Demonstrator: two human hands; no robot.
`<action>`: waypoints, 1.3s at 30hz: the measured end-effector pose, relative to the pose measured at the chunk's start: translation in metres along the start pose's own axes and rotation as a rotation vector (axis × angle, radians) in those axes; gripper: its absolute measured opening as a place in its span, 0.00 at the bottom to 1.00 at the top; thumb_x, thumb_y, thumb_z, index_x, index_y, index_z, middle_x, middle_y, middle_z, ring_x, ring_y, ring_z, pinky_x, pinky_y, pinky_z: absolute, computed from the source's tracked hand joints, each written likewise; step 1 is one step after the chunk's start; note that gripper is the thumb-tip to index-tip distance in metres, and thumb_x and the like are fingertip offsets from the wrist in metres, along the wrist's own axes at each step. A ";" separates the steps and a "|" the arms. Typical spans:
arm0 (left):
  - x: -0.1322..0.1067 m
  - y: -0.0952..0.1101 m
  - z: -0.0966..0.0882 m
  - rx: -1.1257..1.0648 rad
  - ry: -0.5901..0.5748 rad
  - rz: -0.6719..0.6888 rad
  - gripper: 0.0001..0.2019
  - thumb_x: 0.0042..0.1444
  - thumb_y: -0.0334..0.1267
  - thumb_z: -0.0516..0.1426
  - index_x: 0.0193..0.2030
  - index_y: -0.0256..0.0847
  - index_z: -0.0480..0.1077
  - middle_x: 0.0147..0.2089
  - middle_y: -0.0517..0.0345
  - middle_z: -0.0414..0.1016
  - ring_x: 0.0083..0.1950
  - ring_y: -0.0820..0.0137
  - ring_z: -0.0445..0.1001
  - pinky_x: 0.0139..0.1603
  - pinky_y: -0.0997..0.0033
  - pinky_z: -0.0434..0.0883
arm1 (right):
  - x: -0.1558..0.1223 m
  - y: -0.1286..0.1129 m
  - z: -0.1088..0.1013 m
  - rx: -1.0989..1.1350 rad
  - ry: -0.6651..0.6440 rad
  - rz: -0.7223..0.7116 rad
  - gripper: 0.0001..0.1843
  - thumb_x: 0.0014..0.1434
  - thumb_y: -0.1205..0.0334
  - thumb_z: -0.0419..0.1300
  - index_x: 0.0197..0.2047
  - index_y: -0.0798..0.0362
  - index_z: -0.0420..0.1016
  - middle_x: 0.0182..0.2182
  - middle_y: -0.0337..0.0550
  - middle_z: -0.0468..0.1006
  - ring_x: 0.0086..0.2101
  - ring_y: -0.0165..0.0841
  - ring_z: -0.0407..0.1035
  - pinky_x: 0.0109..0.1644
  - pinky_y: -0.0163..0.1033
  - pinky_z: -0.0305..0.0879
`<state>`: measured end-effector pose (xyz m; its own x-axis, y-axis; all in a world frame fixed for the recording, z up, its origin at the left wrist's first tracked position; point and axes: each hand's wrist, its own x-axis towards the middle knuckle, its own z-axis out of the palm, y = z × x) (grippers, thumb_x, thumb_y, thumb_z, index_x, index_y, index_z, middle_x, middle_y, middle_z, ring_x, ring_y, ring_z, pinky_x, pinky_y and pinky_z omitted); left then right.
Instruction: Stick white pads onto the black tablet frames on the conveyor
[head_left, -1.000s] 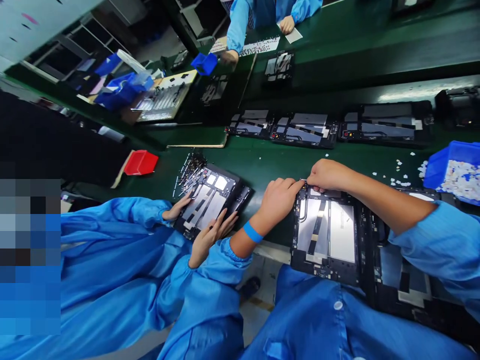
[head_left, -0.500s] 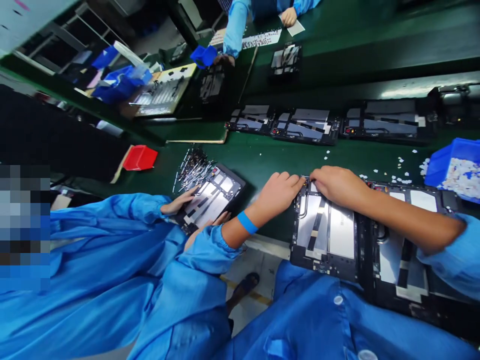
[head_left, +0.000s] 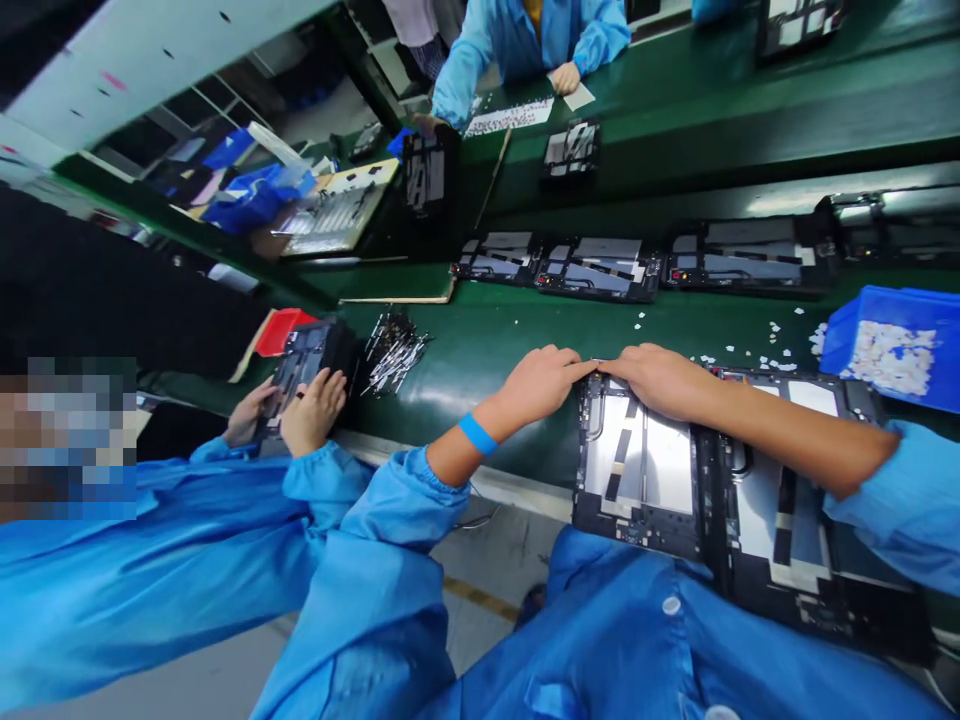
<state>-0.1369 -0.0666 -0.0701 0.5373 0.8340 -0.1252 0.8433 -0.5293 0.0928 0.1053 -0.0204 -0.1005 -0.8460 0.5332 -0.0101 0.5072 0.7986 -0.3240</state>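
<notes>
My left hand [head_left: 546,382], with a blue band on its wrist, is closed, its fingers curled and its index fingertip at the top left corner of an opened tablet [head_left: 671,470]. From the other side my right hand [head_left: 660,382] is closed at that same corner, its fingertips meeting those of the left. Whatever is between the fingertips is too small to make out. The tablet lies at the bench's near edge with its silver plates and black flat cable showing. Against its right side lies a second opened tablet [head_left: 765,520], partly under my right forearm.
A blue bin [head_left: 847,340] of small white pieces stands right, with loose pieces [head_left: 776,350] beside it. More opened tablets [head_left: 600,268] line the bench behind. Left are a pile of thin metallic strips [head_left: 396,352], a red bin [head_left: 281,330] and a co-worker's hands [head_left: 315,410] on a tablet.
My fingertips have come together at the tablet's corner. The co-worker at left has moved a tablet leftward, away from the strips, and tilted it up. The view has shifted slightly.
</notes>
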 end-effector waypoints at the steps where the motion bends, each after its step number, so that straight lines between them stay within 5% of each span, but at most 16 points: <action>1: -0.001 0.000 0.001 -0.013 -0.001 -0.002 0.24 0.71 0.30 0.49 0.68 0.51 0.71 0.55 0.51 0.79 0.49 0.62 0.73 0.51 0.62 0.66 | -0.001 0.001 0.001 0.012 0.012 0.007 0.27 0.71 0.71 0.49 0.69 0.49 0.73 0.44 0.48 0.79 0.41 0.37 0.68 0.49 0.40 0.61; 17: -0.014 0.005 0.008 0.006 0.014 -0.036 0.22 0.74 0.34 0.47 0.70 0.45 0.68 0.60 0.51 0.78 0.53 0.62 0.74 0.54 0.61 0.69 | -0.003 0.002 0.011 -0.129 0.071 -0.100 0.23 0.70 0.69 0.53 0.63 0.51 0.78 0.41 0.51 0.75 0.38 0.39 0.63 0.40 0.40 0.58; 22: -0.017 0.013 0.011 0.128 -0.004 -0.024 0.22 0.74 0.36 0.48 0.72 0.46 0.65 0.60 0.49 0.77 0.50 0.61 0.73 0.48 0.61 0.67 | -0.013 -0.005 -0.007 0.062 0.113 -0.018 0.26 0.67 0.73 0.51 0.63 0.52 0.77 0.45 0.51 0.80 0.41 0.40 0.71 0.47 0.42 0.66; 25: -0.018 0.017 0.010 0.215 -0.016 0.017 0.24 0.73 0.32 0.48 0.74 0.43 0.63 0.59 0.45 0.76 0.49 0.60 0.73 0.45 0.60 0.66 | -0.055 -0.012 -0.039 0.286 0.357 0.206 0.24 0.69 0.68 0.52 0.64 0.50 0.76 0.49 0.47 0.82 0.47 0.40 0.75 0.53 0.44 0.70; 29: -0.014 0.023 -0.002 0.240 -0.026 0.079 0.24 0.69 0.28 0.48 0.70 0.34 0.67 0.54 0.40 0.79 0.47 0.57 0.75 0.43 0.57 0.68 | -0.157 -0.034 -0.060 0.458 0.672 0.572 0.17 0.69 0.57 0.59 0.58 0.45 0.80 0.44 0.42 0.84 0.44 0.39 0.78 0.52 0.45 0.73; 32: -0.009 0.015 -0.007 0.180 0.051 0.132 0.23 0.67 0.29 0.48 0.64 0.38 0.74 0.56 0.41 0.81 0.46 0.54 0.78 0.46 0.54 0.72 | -0.235 -0.048 -0.036 0.649 0.941 0.913 0.12 0.64 0.53 0.66 0.49 0.49 0.82 0.37 0.42 0.83 0.36 0.35 0.77 0.45 0.42 0.74; 35: 0.002 -0.004 0.002 0.125 0.166 0.145 0.23 0.69 0.36 0.46 0.59 0.41 0.79 0.53 0.43 0.83 0.47 0.52 0.81 0.50 0.51 0.75 | -0.306 -0.040 -0.001 0.900 1.425 1.239 0.16 0.54 0.50 0.74 0.39 0.51 0.79 0.27 0.37 0.78 0.25 0.28 0.70 0.29 0.33 0.68; 37: 0.009 -0.012 0.007 0.140 0.189 0.122 0.26 0.69 0.38 0.43 0.60 0.39 0.79 0.51 0.42 0.84 0.45 0.51 0.82 0.48 0.51 0.77 | -0.345 -0.030 0.015 0.953 1.665 1.347 0.20 0.48 0.48 0.76 0.36 0.51 0.76 0.24 0.34 0.75 0.21 0.25 0.66 0.23 0.30 0.62; 39: 0.012 -0.016 0.006 0.177 0.173 0.129 0.28 0.68 0.38 0.41 0.60 0.41 0.79 0.51 0.42 0.84 0.42 0.51 0.82 0.45 0.51 0.77 | -0.372 -0.021 0.022 0.992 1.741 1.396 0.21 0.47 0.48 0.76 0.37 0.51 0.75 0.25 0.35 0.76 0.20 0.24 0.66 0.21 0.29 0.61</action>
<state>-0.1437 -0.0497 -0.0789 0.6431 0.7642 0.0488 0.7652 -0.6390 -0.0786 0.4058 -0.2414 -0.1111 0.8548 0.4633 -0.2337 -0.2158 -0.0921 -0.9721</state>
